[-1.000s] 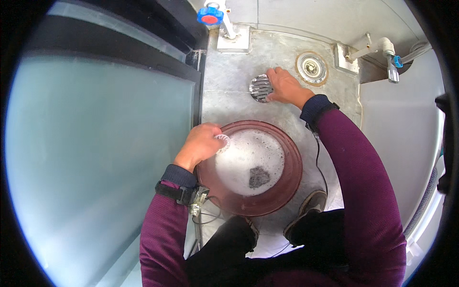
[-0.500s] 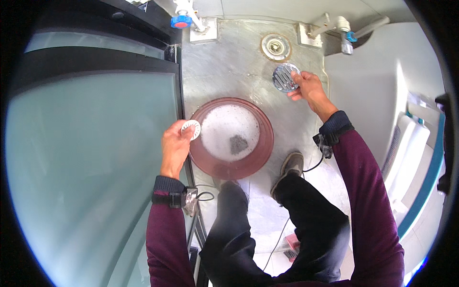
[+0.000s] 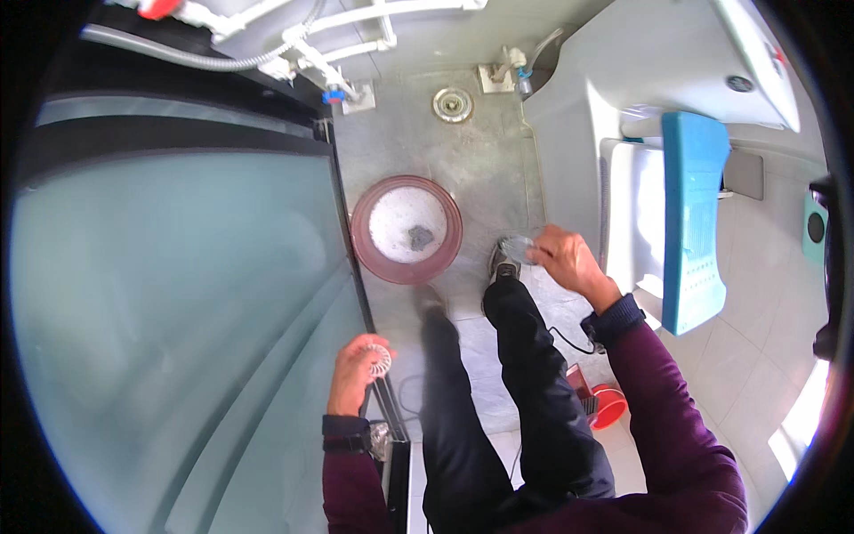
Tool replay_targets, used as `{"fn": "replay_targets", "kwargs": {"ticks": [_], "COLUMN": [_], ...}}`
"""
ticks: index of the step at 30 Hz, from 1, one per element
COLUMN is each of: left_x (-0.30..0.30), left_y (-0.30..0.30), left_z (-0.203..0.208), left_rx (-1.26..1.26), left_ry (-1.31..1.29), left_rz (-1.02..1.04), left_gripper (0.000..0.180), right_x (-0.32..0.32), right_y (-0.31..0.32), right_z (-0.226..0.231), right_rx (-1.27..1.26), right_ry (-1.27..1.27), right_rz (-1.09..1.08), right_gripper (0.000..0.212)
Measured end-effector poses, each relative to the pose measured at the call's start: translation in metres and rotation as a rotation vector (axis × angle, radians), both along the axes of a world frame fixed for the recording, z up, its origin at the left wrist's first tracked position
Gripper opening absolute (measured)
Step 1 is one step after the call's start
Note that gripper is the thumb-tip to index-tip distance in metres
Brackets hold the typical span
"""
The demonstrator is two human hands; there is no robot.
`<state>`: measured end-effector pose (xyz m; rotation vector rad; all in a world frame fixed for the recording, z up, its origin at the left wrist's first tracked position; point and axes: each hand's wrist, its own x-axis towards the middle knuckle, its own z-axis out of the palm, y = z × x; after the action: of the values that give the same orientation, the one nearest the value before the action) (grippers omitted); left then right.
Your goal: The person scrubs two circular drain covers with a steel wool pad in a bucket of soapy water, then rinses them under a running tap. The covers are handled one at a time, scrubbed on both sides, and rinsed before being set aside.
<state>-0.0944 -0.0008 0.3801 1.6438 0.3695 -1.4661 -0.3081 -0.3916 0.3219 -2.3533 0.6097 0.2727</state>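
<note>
My left hand (image 3: 349, 381) pinches a round white slotted drain strainer (image 3: 380, 360), held low beside the glass door's edge. In my right hand (image 3: 569, 260) is a round metal drain cover (image 3: 516, 250), gripped by its rim and blurred, above my right shoe. A reddish-brown basin (image 3: 363, 242) of white suds (image 3: 400, 214) stands on the floor ahead, apart from both hands. A grey scrubbing pad (image 3: 421, 237) lies in the suds. Beyond the basin, the floor drain (image 3: 453, 105) is uncovered.
A frosted glass door (image 3: 178, 267) with a black frame borders the left. White pipes (image 3: 356, 18) and a blue-handled valve (image 3: 334, 96) are at the back. To the right are a pale basin unit (image 3: 578, 151) and a blue washboard-like panel (image 3: 694, 222). A red bucket (image 3: 609, 408) stands by my right leg.
Both hands have drawn back toward me, still holding the strainer and the drain cover. The cover has left the area beside the floor drain. The view has shifted, showing more pipes and the blue panel.
</note>
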Motion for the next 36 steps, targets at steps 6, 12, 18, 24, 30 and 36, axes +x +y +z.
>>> {"fn": "replay_targets", "kwargs": {"ticks": [6, 12, 18, 24, 30, 36], "left_x": [-0.028, -0.067, -0.125, -0.197, -0.273, -0.322], "left_y": [0.017, 0.033, 0.040, 0.051, 0.034, 0.010], "left_z": [0.098, 0.183, 0.264, 0.352, 0.404, 0.426], "left_rx": [-0.025, -0.171, -0.204, -0.232, -0.379, -0.662], "left_ry": [-0.158, -0.025, -0.119, -0.190, -0.226, -0.069], "left_rz": [-0.219, -0.194, -0.169, 0.021, 0.026, 0.303], "left_gripper": [0.028, 0.028, 0.036, 0.034, 0.071, 0.081], "right_x": [-0.093, -0.185, -0.222, -0.248, -0.248, -0.234], "right_y": [0.019, 0.076, 0.122, 0.142, 0.141, 0.171], "right_z": [0.127, 0.275, 0.371, 0.412, 0.448, 0.476], "right_rx": [-0.168, -0.113, -0.318, -0.210, -0.223, 0.029], "right_ry": [-0.050, -0.216, -0.470, -0.630, -0.830, -0.915], "right_rz": [0.121, -0.276, -0.245, -0.369, -0.130, 0.273], "right_gripper": [0.012, 0.016, 0.009, 0.025, 0.029, 0.036]}}
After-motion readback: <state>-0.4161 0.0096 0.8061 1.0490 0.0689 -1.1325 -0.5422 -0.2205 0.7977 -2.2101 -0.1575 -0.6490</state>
